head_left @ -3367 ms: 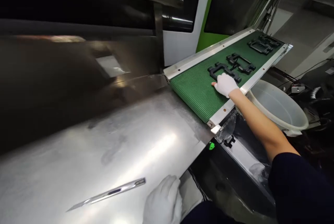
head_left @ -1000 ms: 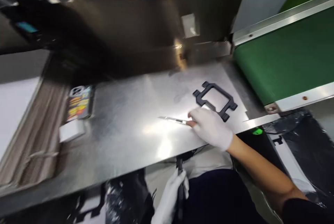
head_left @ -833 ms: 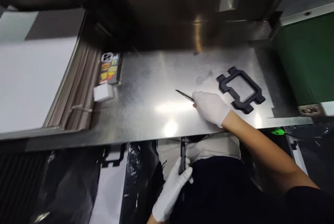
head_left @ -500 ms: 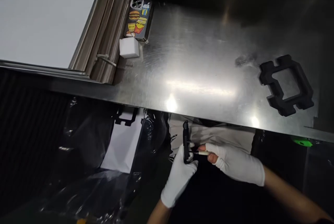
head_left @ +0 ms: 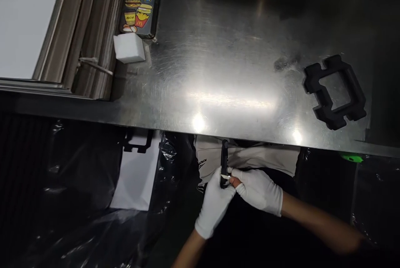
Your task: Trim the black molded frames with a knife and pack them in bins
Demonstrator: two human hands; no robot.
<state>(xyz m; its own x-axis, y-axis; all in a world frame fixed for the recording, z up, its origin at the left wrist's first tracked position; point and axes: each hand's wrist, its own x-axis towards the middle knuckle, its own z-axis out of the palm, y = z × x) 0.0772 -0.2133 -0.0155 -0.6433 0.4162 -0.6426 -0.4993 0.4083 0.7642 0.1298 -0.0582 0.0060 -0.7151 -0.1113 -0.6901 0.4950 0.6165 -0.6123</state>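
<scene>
Head view is showing a broad brushed-steel surface [head_left: 218, 72] as the landmark. Below its near edge, black plastic sheeting [head_left: 78, 201] is hanging. On the surface's right end a black rectangular plastic frame [head_left: 335, 92] is lying flat; at its far left corner a phone in a burger-print case [head_left: 139, 5] is lying, with a small white block [head_left: 128, 47] just in front of it. Just under the near edge, the white-gloved left hand [head_left: 215, 203] is gripping a narrow black plastic piece [head_left: 224, 163] upright, while the white-gloved right hand [head_left: 258, 189] is pinching a thin metal blade [head_left: 225, 176] against it.
</scene>
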